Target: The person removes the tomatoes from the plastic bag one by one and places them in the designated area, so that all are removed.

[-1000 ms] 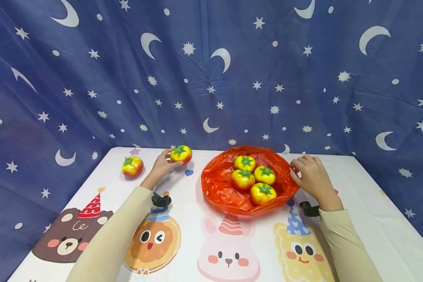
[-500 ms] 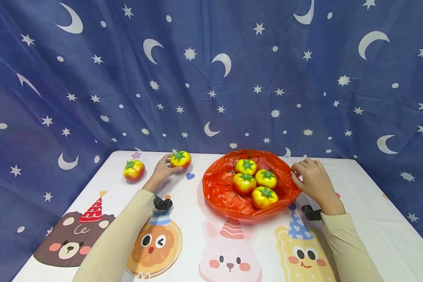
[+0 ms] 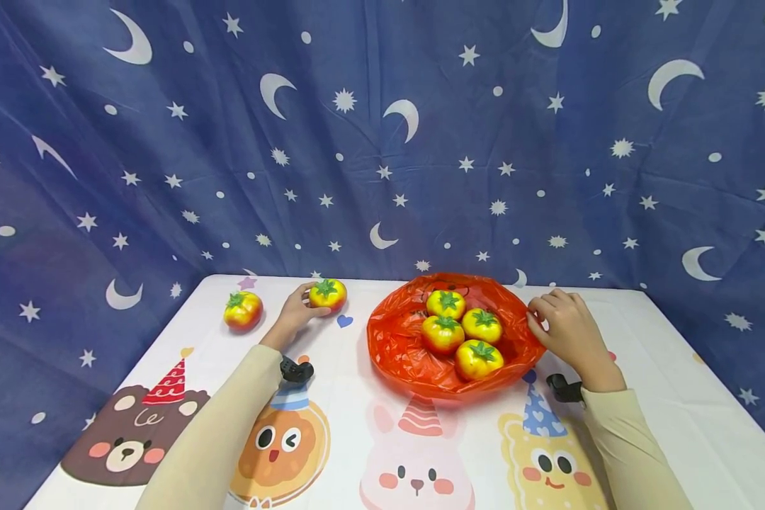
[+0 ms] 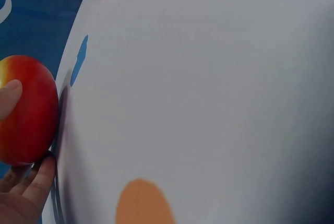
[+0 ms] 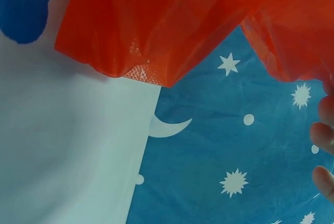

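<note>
My left hand (image 3: pixel 295 313) grips a red-and-yellow tomato (image 3: pixel 328 295) with a green leafy top, near the back of the table. In the left wrist view the thumb lies on the side of this tomato (image 4: pixel 31 112), fingers behind it. My right hand (image 3: pixel 564 327) pinches the right rim of a red plastic bag (image 3: pixel 395 347), which lies spread wide. Inside the bag sit several tomatoes (image 3: pixel 443 334) of the same kind. The right wrist view shows the bag's crinkled edge (image 5: pixel 135 31) and a few fingertips (image 5: pixel 323 135) at the right.
Another tomato (image 3: pixel 243 311) stands on the table left of my left hand. The white tablecloth (image 3: pixel 344 439) carries printed cartoon animals. A blue curtain (image 3: pixel 357 142) with moons and stars hangs behind the table's back edge. Black wrist cameras (image 3: pixel 296 370) sit at both wrists.
The whole scene has shifted slightly down in the head view. Both hands keep their hold, and the held tomato stays at nearly the same place over the table.
</note>
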The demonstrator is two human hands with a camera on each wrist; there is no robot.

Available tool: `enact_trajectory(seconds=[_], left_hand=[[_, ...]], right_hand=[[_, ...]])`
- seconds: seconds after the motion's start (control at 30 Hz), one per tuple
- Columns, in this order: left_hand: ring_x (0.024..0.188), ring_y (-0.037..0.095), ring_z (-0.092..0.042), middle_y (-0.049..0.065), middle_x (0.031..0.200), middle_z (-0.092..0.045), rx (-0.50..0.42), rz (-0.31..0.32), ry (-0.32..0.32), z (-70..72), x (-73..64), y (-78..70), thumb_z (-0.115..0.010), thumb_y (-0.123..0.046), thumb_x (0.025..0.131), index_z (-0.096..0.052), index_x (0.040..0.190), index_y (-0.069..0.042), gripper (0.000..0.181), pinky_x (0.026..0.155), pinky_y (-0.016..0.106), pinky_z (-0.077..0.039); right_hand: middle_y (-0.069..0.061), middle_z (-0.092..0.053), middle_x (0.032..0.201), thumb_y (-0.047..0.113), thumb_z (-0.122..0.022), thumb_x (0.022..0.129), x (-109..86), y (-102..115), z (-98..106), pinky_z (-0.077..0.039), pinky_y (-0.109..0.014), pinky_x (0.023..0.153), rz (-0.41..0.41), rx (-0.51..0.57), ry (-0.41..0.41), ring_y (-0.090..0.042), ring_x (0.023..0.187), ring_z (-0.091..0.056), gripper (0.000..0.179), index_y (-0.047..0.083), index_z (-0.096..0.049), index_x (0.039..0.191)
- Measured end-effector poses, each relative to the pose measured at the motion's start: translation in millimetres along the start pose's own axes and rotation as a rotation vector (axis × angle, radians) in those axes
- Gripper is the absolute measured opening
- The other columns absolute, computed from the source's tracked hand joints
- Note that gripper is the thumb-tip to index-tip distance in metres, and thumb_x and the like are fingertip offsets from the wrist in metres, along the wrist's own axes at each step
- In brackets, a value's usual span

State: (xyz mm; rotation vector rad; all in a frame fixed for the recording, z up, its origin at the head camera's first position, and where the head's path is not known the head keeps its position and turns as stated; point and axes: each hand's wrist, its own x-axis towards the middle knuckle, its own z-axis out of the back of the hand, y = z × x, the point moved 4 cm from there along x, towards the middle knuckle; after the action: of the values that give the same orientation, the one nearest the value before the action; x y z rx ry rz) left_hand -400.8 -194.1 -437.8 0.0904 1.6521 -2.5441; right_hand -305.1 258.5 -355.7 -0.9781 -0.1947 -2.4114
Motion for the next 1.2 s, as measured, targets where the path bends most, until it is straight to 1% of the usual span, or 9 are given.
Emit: enact_trajectory(seconds=[0.23,0.4,0.57,0.67,0.87,1.07,1.2], left_hand=[[0.136,0.037,-0.034,0.020,0.151,-0.029,-0.011,0.011,0.003,1.4,-3.0,-0.1,-0.069,-0.006,0.083,-0.030,0.146,-0.010,0.074,0.114,0.048,-0.029],[0.136,0.036,-0.034,0.020,0.151,-0.029,-0.023,0.013,-0.003,3.0,-5.6,-2.2,-0.068,-0.005,0.084,-0.029,0.147,-0.011,0.075,0.114,0.045,-0.030],[0.137,0.036,-0.034,0.019,0.151,-0.030,-0.047,0.024,0.003,4.8,-8.6,-1.0,-0.067,-0.005,0.085,-0.028,0.148,-0.012,0.074,0.113,0.044,-0.032],[0.137,0.035,-0.034,0.019,0.151,-0.030,-0.067,0.016,0.009,6.0,-9.5,-0.5,-0.067,-0.005,0.084,-0.028,0.148,-0.013,0.075,0.113,0.044,-0.032],[0.138,0.034,-0.034,0.019,0.152,-0.029,-0.105,0.007,0.014,6.0,-6.3,-0.5,-0.067,-0.005,0.084,-0.026,0.149,-0.014,0.077,0.113,0.042,-0.032],[0.137,0.034,-0.036,0.018,0.151,-0.032,-0.106,0.001,-0.004,4.7,-6.7,-3.3,-0.066,-0.006,0.085,-0.029,0.148,-0.015,0.074,0.112,0.041,-0.034],[0.135,0.033,-0.038,0.017,0.150,-0.033,-0.122,-0.008,-0.013,7.2,-8.7,-6.1,-0.065,-0.005,0.086,-0.030,0.147,-0.014,0.071,0.110,0.041,-0.036]], right_hand=[[-0.006,-0.057,0.061,0.005,-0.069,0.070,1.5,1.9,-0.5,-0.043,-0.044,0.067,0.005,0.006,-0.001,-0.023,0.068,-0.049,0.008,0.004,-0.062,0.073],[-0.006,-0.058,0.061,0.005,-0.068,0.071,2.6,3.2,0.3,-0.042,-0.044,0.066,0.010,0.011,-0.006,-0.024,0.068,-0.049,0.007,0.004,-0.061,0.073],[-0.005,-0.057,0.060,0.004,-0.069,0.070,3.0,4.5,0.6,-0.042,-0.043,0.066,0.016,0.015,-0.007,-0.024,0.068,-0.049,0.008,0.004,-0.061,0.072],[-0.006,-0.056,0.060,0.004,-0.068,0.070,2.9,4.9,0.7,-0.042,-0.043,0.066,0.021,0.018,-0.010,-0.024,0.067,-0.049,0.008,0.004,-0.061,0.072],[-0.006,-0.056,0.060,0.003,-0.068,0.070,2.6,3.3,1.5,-0.041,-0.043,0.066,0.008,0.023,-0.007,-0.024,0.068,-0.049,0.008,0.004,-0.061,0.072],[-0.007,-0.058,0.060,0.002,-0.070,0.070,2.4,3.0,3.2,-0.044,-0.046,0.068,-0.016,0.027,0.001,-0.026,0.070,-0.052,0.010,0.004,-0.061,0.072],[-0.007,-0.057,0.059,0.002,-0.070,0.069,3.0,3.7,4.0,-0.043,-0.046,0.068,-0.002,0.031,-0.011,-0.026,0.069,-0.052,0.010,0.003,-0.060,0.071]])
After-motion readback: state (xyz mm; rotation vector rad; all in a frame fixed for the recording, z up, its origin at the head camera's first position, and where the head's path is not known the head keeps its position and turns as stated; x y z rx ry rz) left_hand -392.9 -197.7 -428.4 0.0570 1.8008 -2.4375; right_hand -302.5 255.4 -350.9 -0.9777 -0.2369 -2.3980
